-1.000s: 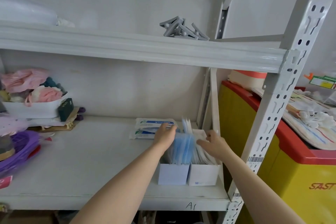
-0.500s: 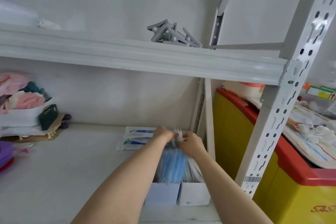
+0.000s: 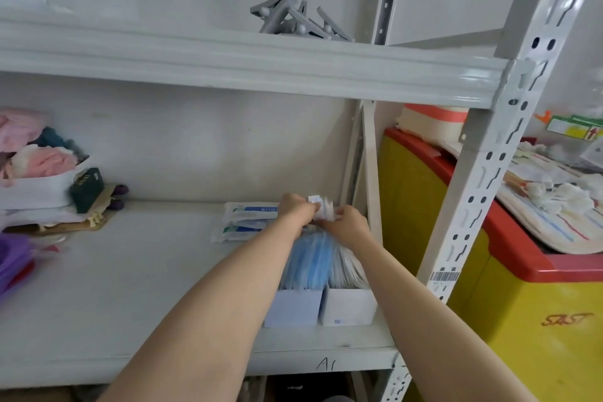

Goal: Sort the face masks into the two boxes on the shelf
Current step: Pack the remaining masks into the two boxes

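Note:
Two small white boxes stand side by side at the right end of the shelf (image 3: 130, 287). The left box (image 3: 292, 308) holds a bundle of blue face masks (image 3: 311, 259). The right box (image 3: 347, 307) holds white masks (image 3: 347, 268). Behind the boxes my left hand (image 3: 295, 210) and my right hand (image 3: 349, 225) meet, and both pinch a small white wrapped mask (image 3: 321, 207) raised above the bundles. Flat packets of masks (image 3: 246, 215) lie stacked on the shelf just left of my left hand.
A white tub of pink and teal cloth items (image 3: 36, 179) and a dark green box (image 3: 86, 188) sit at the shelf's left, with purple items (image 3: 13, 258) in front. The rack's upright post (image 3: 479, 179) stands right of the boxes. A yellow and red chest (image 3: 522, 287) lies beyond it.
My hands moved from the tops of the two bundles to the back, came together and lifted a small white mask. The camera view shifted a little.

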The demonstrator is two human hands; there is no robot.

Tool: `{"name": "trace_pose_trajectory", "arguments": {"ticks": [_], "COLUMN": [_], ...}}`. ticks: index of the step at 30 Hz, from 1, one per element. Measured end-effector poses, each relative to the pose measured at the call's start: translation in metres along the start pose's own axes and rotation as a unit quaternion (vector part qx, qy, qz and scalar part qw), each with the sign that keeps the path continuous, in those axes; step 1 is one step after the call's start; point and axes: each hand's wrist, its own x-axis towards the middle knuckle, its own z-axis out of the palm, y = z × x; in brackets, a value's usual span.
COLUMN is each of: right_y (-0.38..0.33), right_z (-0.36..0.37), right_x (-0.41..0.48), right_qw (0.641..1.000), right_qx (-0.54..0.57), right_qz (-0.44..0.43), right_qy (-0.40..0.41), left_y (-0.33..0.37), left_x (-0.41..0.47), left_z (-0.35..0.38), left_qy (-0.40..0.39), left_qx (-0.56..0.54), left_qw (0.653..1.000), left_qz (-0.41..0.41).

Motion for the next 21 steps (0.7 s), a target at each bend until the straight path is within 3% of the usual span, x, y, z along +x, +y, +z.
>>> {"name": "trace_pose_trajectory", "arguments": {"ticks": [4, 6, 10, 14, 16, 19, 21], "right_y": [-0.001, -0.002, -0.008, -0.018, -0.027, -0.040, -0.049], "right_z": [-0.005, -0.005, -0.003, -0.009, -0.020, -0.034, -0.040], "right_x": [-0.010, -0.014, -0.014, -0.019, -0.025, -0.035, -0.042], "right_qw": [0.995, 0.991, 0.991, 0.990, 0.982, 0.971, 0.963], "right_qx": [0.041, 0.003, -0.075, -0.035, 0.035, 0.093, 0.112], "right_qz": [-0.092, -0.131, -0.105, -0.124, -0.156, -0.194, -0.220], "right_qy": [0.000, 0.003, -0.028, 0.063, 0.101, 0.103, 0.105], "left_y": [0.006, 0.007, 0.001, 0.005, 0.002, -0.021, -0.039], "left_x": [-0.009, -0.014, -0.021, -0.023, -0.020, -0.011, -0.010], "left_z": [-0.015, -0.024, -0.037, -0.049, -0.059, -0.075, -0.084], "left_qy": [0.009, 0.022, 0.020, -0.059, -0.054, 0.046, 0.081], "left_qx": [-0.127, -0.190, -0.212, -0.306, -0.278, -0.124, -0.091], "left_qw": [0.992, 0.981, 0.975, 0.948, 0.957, 0.991, 0.993], "left_qz": [0.010, 0.028, 0.057, 0.064, 0.062, 0.039, 0.004]}}
